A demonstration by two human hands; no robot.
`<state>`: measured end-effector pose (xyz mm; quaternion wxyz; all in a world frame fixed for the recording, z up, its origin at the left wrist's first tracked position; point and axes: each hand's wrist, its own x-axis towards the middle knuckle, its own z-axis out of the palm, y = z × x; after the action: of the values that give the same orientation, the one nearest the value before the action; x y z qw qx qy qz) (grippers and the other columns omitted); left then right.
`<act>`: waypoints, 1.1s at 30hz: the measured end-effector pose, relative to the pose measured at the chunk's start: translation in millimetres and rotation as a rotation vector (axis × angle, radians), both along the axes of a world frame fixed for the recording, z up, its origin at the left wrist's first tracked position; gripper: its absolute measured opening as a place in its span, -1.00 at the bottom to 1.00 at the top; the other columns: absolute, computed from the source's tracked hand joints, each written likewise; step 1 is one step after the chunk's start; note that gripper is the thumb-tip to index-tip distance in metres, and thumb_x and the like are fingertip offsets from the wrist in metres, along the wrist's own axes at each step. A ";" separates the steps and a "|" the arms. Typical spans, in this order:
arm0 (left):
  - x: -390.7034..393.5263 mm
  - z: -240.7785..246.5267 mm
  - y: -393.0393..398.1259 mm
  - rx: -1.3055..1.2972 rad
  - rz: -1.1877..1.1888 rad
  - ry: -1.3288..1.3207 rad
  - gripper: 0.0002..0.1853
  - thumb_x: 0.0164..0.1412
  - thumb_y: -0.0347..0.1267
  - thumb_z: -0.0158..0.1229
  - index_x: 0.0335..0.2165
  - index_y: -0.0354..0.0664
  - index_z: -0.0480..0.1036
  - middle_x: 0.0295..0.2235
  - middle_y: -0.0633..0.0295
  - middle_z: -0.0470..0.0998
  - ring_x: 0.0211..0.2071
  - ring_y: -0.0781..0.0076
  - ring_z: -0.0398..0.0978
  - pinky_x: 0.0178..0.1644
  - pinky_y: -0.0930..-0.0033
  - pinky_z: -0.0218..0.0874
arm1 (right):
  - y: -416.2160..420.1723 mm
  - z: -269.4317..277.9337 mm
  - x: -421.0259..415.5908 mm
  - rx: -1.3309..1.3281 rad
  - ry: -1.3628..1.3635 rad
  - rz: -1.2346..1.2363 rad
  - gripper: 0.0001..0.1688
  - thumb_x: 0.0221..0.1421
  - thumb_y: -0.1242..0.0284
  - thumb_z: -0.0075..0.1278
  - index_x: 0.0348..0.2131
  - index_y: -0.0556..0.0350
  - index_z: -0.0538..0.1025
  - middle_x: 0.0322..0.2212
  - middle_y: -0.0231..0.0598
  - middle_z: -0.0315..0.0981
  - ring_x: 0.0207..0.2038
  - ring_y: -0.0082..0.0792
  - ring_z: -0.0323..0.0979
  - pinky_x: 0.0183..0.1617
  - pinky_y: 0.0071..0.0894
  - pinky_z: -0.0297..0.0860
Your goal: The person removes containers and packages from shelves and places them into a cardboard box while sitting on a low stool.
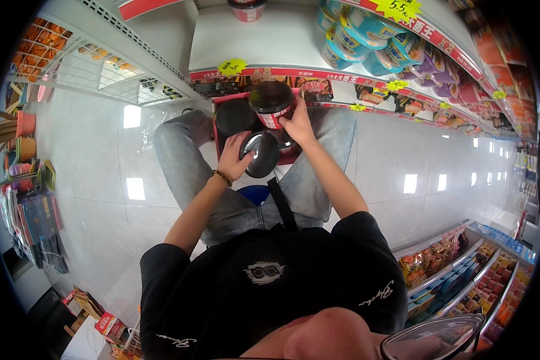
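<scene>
My right hand [298,120] is closed around a red instant-food tub with a black lid [271,101], held up over a red open carton [292,158] between my knees. My left hand [235,156] lies with spread fingers against a second black-lidded tub [260,155], at the near side of the carton; the thumb rests on its lid. Another dark round lid [235,117] shows inside the carton at the left, and a further red tub is partly hidden beneath the two in my hands. The underside of each hand's grip is hidden.
Ahead stands a white shelf [252,49] with a red tub [247,11] at its back, and turquoise noodle tubs [348,38] and purple ones [432,67] to the right. A wire rack [117,81] is at the left, a snack display [459,270] behind me at the right.
</scene>
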<state>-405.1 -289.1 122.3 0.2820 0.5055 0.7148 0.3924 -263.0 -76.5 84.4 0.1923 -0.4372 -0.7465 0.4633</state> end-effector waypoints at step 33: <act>-24.4 -53.3 4.6 0.161 0.533 -0.504 -0.69 0.18 -0.49 0.12 -0.07 -0.25 0.41 -0.22 0.17 0.45 -0.22 0.48 0.41 -0.13 0.47 0.27 | 9.8 9.5 -22.5 -0.390 0.396 -0.207 -0.45 0.17 0.41 0.08 0.06 0.25 0.24 -0.21 -0.14 0.41 -0.35 -0.45 0.43 -0.27 -0.51 0.39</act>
<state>-429.5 -284.5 69.0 0.2964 0.2097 0.6964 0.6190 -285.6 -66.7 93.9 0.2926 -0.4409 -0.5429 0.6521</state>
